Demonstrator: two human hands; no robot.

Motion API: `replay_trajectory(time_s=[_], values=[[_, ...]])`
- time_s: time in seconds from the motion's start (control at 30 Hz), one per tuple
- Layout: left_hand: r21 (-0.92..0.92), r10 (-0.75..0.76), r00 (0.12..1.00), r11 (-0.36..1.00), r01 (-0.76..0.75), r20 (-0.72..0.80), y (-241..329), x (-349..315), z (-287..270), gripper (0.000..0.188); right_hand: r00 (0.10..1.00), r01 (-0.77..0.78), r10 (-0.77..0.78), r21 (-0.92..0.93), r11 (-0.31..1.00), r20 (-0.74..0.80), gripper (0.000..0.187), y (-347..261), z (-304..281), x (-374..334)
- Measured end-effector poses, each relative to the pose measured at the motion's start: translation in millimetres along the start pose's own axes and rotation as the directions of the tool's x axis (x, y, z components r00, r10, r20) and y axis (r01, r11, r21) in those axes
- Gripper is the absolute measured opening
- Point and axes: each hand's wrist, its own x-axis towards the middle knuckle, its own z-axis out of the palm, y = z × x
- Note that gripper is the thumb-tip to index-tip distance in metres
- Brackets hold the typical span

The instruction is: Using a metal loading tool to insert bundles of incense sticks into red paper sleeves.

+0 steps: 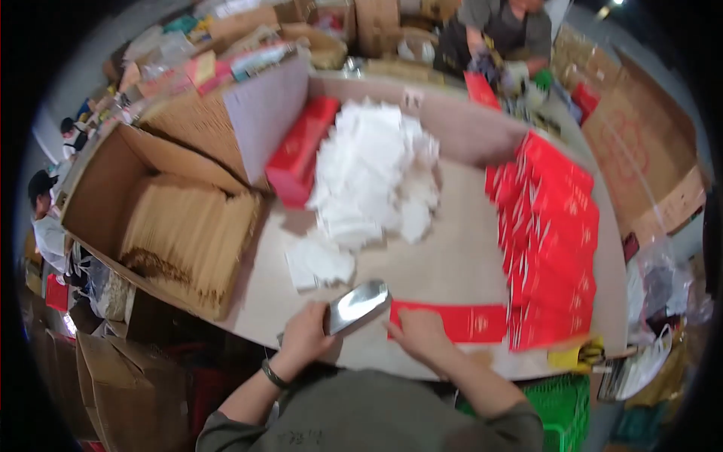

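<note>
My left hand (306, 333) is closed around a shiny metal shoehorn-like piece (360, 306) with a rounded end, pointing up and to the right. Beside it, my right hand (420, 332) has its fingers curled at the left end of a flat red paper sleeve (474, 322) lying on the table. It looks pinched there, though the fingertips are partly hidden. Above the metal piece lie a few loose white packets (320, 264), and behind them rises a big heap of white packets (369, 166). Overlapping red sleeves (553, 248) are stacked to the right.
A cardboard box (105, 188) holding tightly packed brown strips (188, 233) stands at the left. A red box (303, 147) borders the heap. Yellow scraps (576, 355) sit at the table's right front, above a green crate (559, 407). Another person (497, 34) works across the table.
</note>
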Motion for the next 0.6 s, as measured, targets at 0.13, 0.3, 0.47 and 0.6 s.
replay_trajectory(time_s=[0.13, 0.3, 0.47, 0.6], values=[[-0.01, 0.087, 0.996, 0.996, -0.087, 0.017, 7, -7, -7, 0.062, 0.993, 0.011, -0.008, 0.029, 1.0, -0.12, 0.029, -8, 13, 13], [0.015, 0.234, 0.956, 0.971, -0.24, 0.178, -3, 0, -23, 0.075, 0.995, -0.077, 0.086, 0.157, 0.985, -0.052, 0.027, -3, 15, 16], [0.009, 0.408, 0.846, 0.899, -0.437, 0.344, 8, 28, -28, 0.081, 0.991, 0.101, -0.07, 0.295, 0.95, -0.115, 0.022, -33, 24, 15], [0.123, 0.604, 0.797, 0.793, -0.596, -0.03, -19, 26, -67, 0.065, 0.943, 0.094, 0.037, 0.37, 0.924, -0.331, 0.021, -24, -16, 65]])
